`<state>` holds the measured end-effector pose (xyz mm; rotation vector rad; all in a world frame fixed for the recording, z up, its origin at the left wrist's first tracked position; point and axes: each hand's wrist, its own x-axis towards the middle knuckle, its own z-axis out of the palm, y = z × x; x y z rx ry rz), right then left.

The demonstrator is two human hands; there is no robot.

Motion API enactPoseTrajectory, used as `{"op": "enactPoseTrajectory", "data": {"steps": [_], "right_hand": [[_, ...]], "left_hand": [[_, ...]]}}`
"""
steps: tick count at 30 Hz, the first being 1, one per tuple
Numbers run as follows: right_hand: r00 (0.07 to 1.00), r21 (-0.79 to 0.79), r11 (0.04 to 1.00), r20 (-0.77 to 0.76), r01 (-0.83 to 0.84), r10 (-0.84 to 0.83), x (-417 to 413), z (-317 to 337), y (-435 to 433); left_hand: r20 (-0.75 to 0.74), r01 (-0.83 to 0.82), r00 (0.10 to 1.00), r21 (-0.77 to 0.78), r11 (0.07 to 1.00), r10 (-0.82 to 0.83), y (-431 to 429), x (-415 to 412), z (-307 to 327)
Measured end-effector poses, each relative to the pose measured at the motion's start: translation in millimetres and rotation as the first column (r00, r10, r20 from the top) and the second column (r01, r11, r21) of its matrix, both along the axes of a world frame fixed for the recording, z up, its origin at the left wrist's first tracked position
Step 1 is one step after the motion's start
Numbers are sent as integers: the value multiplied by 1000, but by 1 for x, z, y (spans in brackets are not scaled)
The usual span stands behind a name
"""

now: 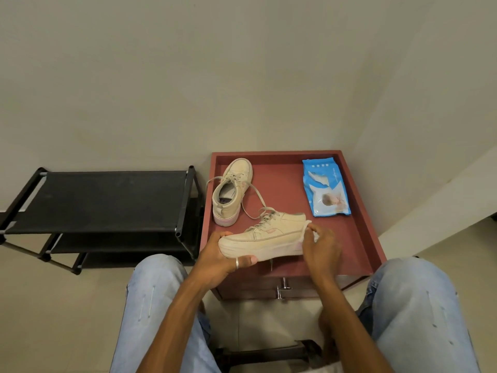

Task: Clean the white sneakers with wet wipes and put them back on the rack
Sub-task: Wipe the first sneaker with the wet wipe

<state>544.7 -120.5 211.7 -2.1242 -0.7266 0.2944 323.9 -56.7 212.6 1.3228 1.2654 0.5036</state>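
Clearly mid-wipe — the left hand (226,258) cups the toe of one sneaker (262,238) above the red table's (360,238) near edge, while the right hand (321,243) pinches a wet wipe (306,228) against its heel; next, likely the sole edge — the other sneaker (232,192) waits at the far-left corner, rack (102,200) beside

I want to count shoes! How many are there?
2. One sneaker is held between both hands; the other sneaker stands on the red table behind it.

Bench (360,238): red, raised rim | one white sneaker (231,192) stood at back left | blue wipes pack (325,187) laid flat at back right
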Motion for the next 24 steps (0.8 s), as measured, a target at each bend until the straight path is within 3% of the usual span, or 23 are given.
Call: {"op": "enactPoseTrajectory", "data": {"steps": [6,9,11,13,15,17,22,24], "right_hand": [[983,58,992,155,-110,100,-54,-2,-11],[983,54,997,176,-57,47,-45,-7,-3],[994,-10,1000,104,19,-18,-22,-4,2],[996,-178,983,-66,53,-66,3,2,11],[975,-268,962,-221,-50,-11,22,5,19],[964,-269,958,-266,-97,23,26,7,19],[996,-195,981,89,-5,23,-16,2,-4],[990,-146,989,140,-10,30,-30,-2,-5]], "left_hand": [[-8,-2,1000,-6,1000,2,0,-1,3],[-23,18,1000,3,1000,-18,-2,-1,6],[-30,32,999,3,999,-32,-3,-1,9],[-24,44,999,2,999,-44,-2,0,11],[-15,45,999,0,999,-45,-1,1,12],[-15,36,999,1,999,-36,-2,1,11],[-25,35,999,17,999,-35,-2,1,5],[-44,48,998,32,998,-47,-1,0,4]]}}
